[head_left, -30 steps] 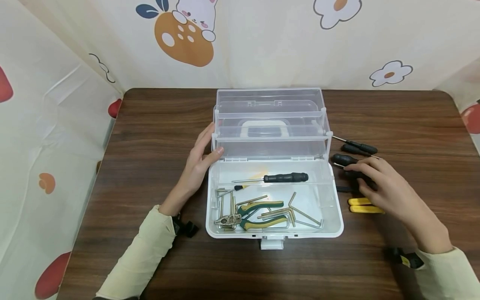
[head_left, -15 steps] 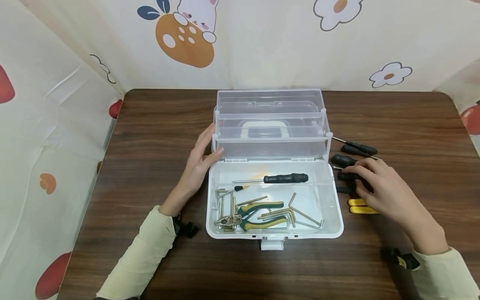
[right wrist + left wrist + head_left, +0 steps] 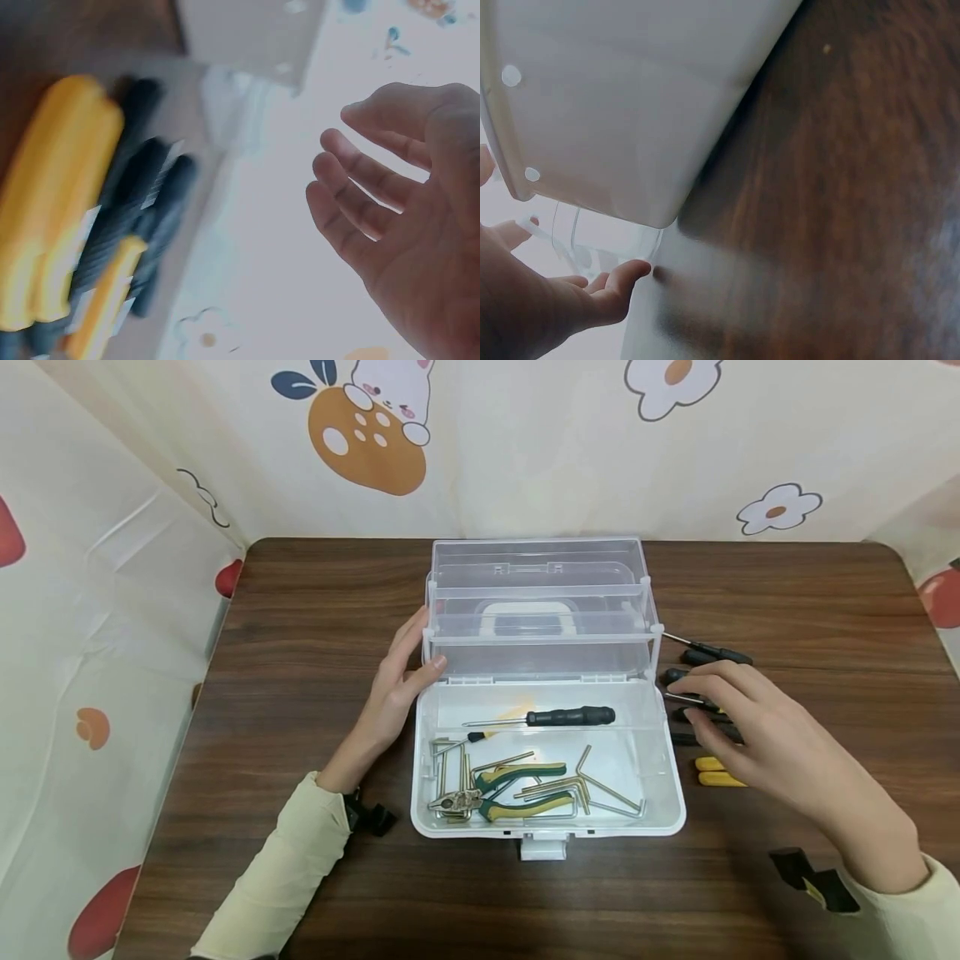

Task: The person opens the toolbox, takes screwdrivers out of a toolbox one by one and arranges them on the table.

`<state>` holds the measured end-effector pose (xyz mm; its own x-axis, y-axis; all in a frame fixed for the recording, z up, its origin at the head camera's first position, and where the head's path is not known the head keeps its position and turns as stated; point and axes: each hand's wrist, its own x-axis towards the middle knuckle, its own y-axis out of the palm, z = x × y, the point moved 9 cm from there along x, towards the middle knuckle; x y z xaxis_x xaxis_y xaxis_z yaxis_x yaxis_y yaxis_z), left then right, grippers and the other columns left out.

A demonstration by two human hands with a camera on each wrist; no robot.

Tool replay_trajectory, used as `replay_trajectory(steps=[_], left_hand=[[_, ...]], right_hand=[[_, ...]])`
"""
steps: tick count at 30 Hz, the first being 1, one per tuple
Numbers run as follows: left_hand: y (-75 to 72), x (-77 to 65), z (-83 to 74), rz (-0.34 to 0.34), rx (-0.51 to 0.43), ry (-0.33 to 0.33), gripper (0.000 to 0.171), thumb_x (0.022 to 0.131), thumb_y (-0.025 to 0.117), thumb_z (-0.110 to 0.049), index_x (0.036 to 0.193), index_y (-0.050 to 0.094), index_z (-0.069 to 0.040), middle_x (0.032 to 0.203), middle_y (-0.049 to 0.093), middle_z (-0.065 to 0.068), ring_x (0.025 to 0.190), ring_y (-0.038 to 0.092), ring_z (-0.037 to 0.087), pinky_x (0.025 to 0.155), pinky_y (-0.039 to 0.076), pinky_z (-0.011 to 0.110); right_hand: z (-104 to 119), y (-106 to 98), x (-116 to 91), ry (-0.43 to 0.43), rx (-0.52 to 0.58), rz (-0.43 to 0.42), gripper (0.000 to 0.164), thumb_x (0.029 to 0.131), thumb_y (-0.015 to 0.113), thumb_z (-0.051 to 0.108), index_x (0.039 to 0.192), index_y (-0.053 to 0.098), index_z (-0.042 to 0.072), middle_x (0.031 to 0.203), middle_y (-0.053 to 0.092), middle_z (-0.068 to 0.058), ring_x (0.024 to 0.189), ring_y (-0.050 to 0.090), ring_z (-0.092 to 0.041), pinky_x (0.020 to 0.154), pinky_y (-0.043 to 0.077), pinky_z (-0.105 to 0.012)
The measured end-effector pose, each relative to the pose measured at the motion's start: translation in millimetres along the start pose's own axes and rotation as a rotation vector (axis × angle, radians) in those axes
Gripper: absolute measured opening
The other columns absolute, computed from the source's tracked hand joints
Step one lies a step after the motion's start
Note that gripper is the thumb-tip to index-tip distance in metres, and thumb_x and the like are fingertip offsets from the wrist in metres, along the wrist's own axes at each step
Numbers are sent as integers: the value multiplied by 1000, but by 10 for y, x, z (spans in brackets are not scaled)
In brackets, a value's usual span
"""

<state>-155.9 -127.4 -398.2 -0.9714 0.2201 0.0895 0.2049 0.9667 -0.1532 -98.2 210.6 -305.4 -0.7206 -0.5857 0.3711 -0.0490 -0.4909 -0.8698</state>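
My left hand (image 3: 393, 681) holds the left edge of the toolbox's raised clear lid (image 3: 540, 656), thumb in front and fingers along the side. In the left wrist view, fingers (image 3: 619, 292) bend around the clear plastic beside the white box wall (image 3: 630, 97). My right hand (image 3: 757, 727) hovers over black-handled screwdrivers (image 3: 693, 700) right of the box. In the right wrist view that hand (image 3: 405, 202) is empty, fingers loosely bent and apart from the black handles (image 3: 131, 172). Pliers (image 3: 517, 789), a screwdriver (image 3: 572, 717) and several hex keys (image 3: 611, 789) lie inside the box.
A pair of yellow handles (image 3: 720, 772) lies just below the screwdrivers. More dark screwdriver handles (image 3: 716, 653) lie farther back, beside the lid. The white latch (image 3: 543, 848) juts from the box's front onto the wooden table (image 3: 322, 610). A printed curtain hangs behind.
My right hand's fingers have come off the black handle they were at and spread over the row, the wrist shifting slightly right and toward me. My left hand stays on the lid.
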Motion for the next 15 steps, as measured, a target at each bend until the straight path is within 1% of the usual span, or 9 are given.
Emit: replay_trajectory(steps=[2,4,7,9,12,13,15], left_hand=[[-1,0,1,0,-3,1,67,104,53,-21,166,28,-26,174,16,-6,156,28,20,101,52,29],[-1,-2,-6,0,-6,4,67,105,53,-21,166,28,-26,174,16,-6,156,29,19,101,52,25],[-1,0,-9,1,-3,8,66,105,53,-21,166,29,-26,174,17,-6,156,29,20,101,52,24],[0,1,-9,1,1,10,66,105,52,-21,166,29,-26,174,17,-5,156,28,20,101,51,24],[2,1,-9,1,3,10,66,105,53,-21,166,29,-26,174,17,-6,156,29,19,101,51,25],[3,0,-9,1,1,11,66,105,52,-21,166,29,-26,174,17,-6,156,28,19,101,51,25],[9,1,-5,5,-2,14,66,105,52,-20,166,29,-24,174,16,-5,156,28,20,100,51,24]], right_hand=[[119,-26,77,-23,-9,6,54,112,36,46,116,70,5,116,67,-7,108,59,-20,103,33,-5],[221,-33,149,-46,-22,24,54,112,35,46,118,70,5,116,67,-5,102,59,-15,95,40,-11],[355,-11,251,-91,-36,52,53,113,33,44,120,69,6,115,67,-2,93,56,-9,80,43,-20],[436,22,315,-132,-21,64,51,113,33,40,121,69,5,116,68,-3,91,58,-10,78,45,-22],[531,105,398,-177,2,92,49,113,33,38,123,68,5,119,68,-3,96,63,-13,79,50,-24],[557,139,420,-190,11,106,47,113,34,36,123,68,5,120,68,-4,98,64,-15,79,52,-26],[599,212,461,-207,22,142,31,111,50,26,124,68,5,120,67,-4,100,65,-16,78,55,-29]])
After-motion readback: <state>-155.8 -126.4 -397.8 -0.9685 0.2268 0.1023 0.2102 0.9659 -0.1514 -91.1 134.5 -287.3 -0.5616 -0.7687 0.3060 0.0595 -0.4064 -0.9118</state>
